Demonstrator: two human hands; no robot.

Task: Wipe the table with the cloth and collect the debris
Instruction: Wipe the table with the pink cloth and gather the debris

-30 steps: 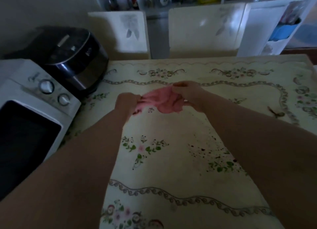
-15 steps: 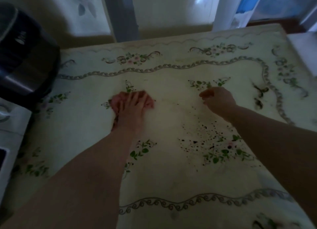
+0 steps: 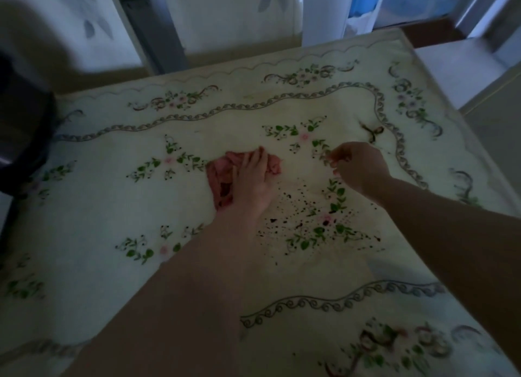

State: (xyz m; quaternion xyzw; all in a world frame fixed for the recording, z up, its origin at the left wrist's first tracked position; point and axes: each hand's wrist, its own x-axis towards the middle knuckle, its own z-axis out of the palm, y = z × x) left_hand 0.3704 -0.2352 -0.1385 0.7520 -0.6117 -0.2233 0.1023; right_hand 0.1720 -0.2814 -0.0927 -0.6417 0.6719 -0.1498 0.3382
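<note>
A crumpled pink cloth (image 3: 218,176) lies on the table (image 3: 112,207), which is covered with a cream floral tablecloth. My left hand (image 3: 252,179) presses flat on the cloth, fingers spread over it. Dark crumbs of debris (image 3: 304,221) are scattered just right of that hand. My right hand (image 3: 358,166) hovers to the right of the cloth, its fingers curled loosely with nothing visible in them. A larger dark scrap (image 3: 373,132) lies beyond the right hand.
A dark rice cooker (image 3: 22,139) stands at the table's left edge. Two pale chair backs (image 3: 70,29) stand along the far edge. A white shelf unit with blue items (image 3: 363,4) is behind them. The table's right edge (image 3: 456,117) drops to the floor.
Both hands held the cloth a second ago. The right hand let go and moved right; the left hand pressed the cloth down and slid it rightward, close to the crumbs. The view shifted right.
</note>
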